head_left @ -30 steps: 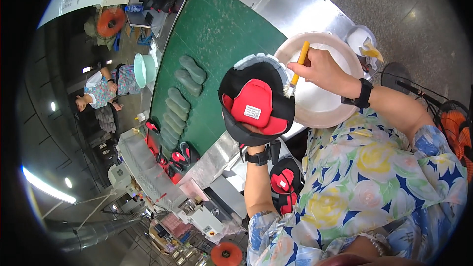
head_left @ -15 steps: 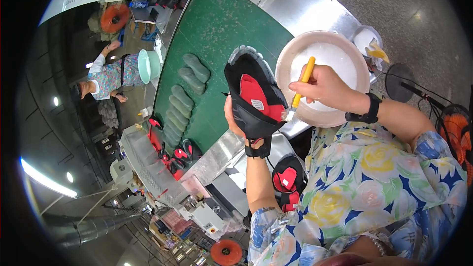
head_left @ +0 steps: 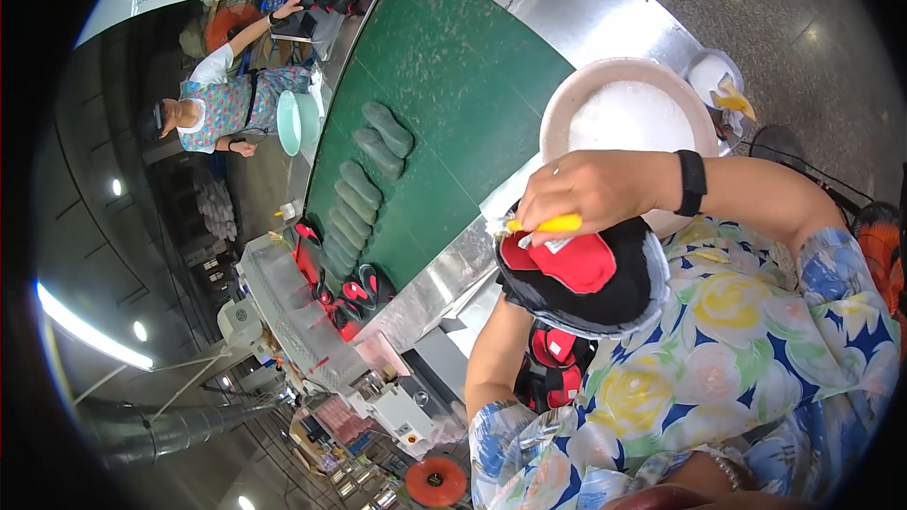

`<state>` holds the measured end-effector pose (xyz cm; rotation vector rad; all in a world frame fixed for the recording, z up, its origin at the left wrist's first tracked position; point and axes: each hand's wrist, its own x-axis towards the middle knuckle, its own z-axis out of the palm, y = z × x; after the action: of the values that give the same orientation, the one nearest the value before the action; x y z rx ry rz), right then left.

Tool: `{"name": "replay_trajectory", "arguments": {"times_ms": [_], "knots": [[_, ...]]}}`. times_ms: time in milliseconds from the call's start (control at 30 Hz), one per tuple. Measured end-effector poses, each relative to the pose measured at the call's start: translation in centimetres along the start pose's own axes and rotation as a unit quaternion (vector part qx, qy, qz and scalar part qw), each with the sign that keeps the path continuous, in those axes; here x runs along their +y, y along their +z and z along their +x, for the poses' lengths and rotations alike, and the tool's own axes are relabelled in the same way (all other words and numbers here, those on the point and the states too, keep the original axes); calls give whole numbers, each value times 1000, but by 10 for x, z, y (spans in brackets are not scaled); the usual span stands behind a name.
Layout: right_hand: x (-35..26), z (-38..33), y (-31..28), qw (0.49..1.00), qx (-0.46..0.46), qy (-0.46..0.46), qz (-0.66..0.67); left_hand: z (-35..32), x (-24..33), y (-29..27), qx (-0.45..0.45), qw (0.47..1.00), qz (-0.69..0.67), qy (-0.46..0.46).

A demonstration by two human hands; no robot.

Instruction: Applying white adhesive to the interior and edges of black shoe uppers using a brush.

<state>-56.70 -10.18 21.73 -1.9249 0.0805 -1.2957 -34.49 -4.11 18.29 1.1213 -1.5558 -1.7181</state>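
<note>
My right hand (head_left: 605, 191) is closed round a brush with a yellow handle (head_left: 559, 223). The pale, wet-looking bristles (head_left: 498, 226) are at the edge of a black shoe upper (head_left: 638, 288) with a red lining (head_left: 578, 269). That upper is held up in front of my body, its opening facing me. My left hand is hidden behind it; only the left forearm (head_left: 501, 345) shows, leading up to the upper. Just beyond my right hand stands a pale pink basin (head_left: 557, 118) with white liquid (head_left: 631, 118) in it.
Several grey-green soles (head_left: 383, 153) lie on a green work surface (head_left: 453, 66) with a metal border (head_left: 605, 9). More black-and-red uppers (head_left: 557, 349) sit below the held one. Across the surface, another person (head_left: 222, 118) stands by a mint-green basin (head_left: 293, 123).
The shoe upper has turned round and come closer to my body. My right hand has moved left across it with the brush, now nearly level. The co-worker has raised an arm.
</note>
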Motion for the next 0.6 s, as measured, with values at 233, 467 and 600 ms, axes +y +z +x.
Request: {"name": "replay_trajectory", "arguments": {"times_ms": [233,467,600], "knots": [[18,-7,-12,982,-62,140,-108,-9,-3,12,45,998,-25,23],[12,-16,-35,942,-114,304,-90,-22,-6,11,93,990,-102,18],[10,-13,-45,950,-83,286,-92,-28,-19,-1,106,967,-232,-25]]}}
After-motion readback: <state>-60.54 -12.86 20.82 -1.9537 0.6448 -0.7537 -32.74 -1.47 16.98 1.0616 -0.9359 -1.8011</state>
